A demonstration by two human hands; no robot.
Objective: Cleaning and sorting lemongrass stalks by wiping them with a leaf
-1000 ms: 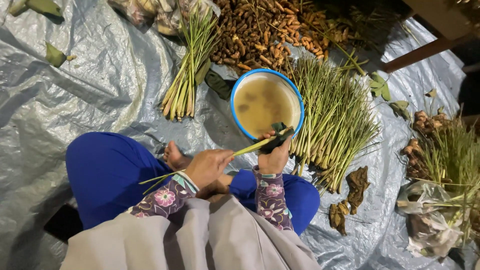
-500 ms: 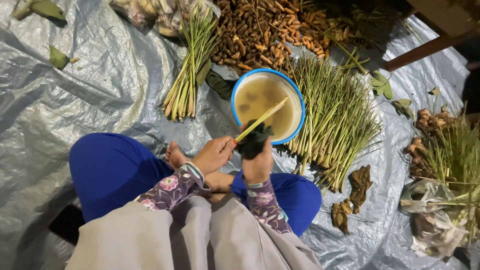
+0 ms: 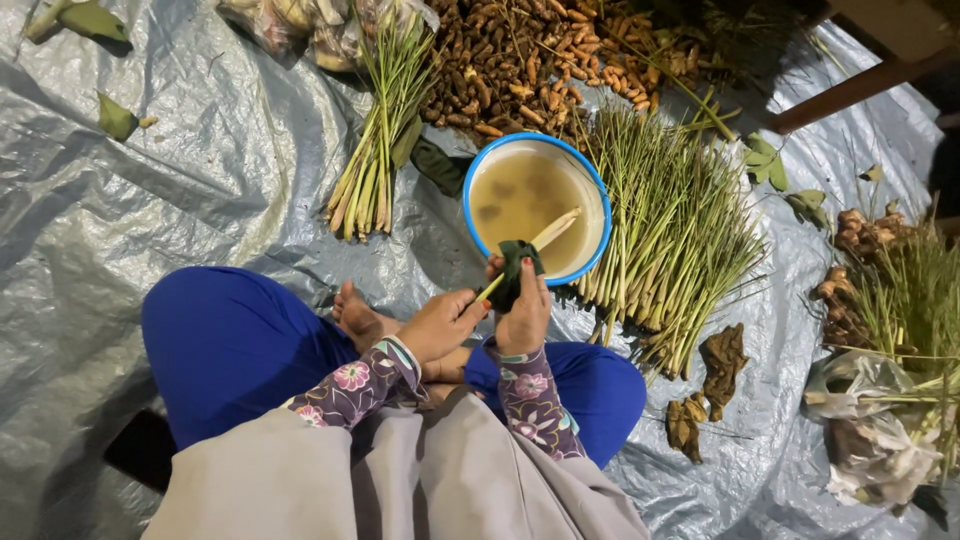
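- Grey plastic sheet (image 3: 150, 210) covers the floor, seen from the head camera; the person sits cross-legged on it in blue trousers (image 3: 230, 340).
- Just beyond the knees stands a blue-rimmed bowl (image 3: 478, 165) of cloudy brownish water.
- Left hand (image 3: 440, 325) has its fingers pinched on the lower end of a pale stalk (image 3: 545, 235), whose tip reaches over the bowl.
- Right hand (image 3: 522, 315) has its fingers pressed around a dark green cloth (image 3: 517, 268) wrapped on the stalk at the bowl's near rim.
- Right of the bowl lies a heap of stalks (image 3: 670, 230); left of it a smaller bundle (image 3: 375, 160); behind it a pile of brown roots (image 3: 520, 60).

Brown roots (image 3: 520, 70) and loose lemongrass (image 3: 665, 225) lie on tarp (image 3: 150, 200).
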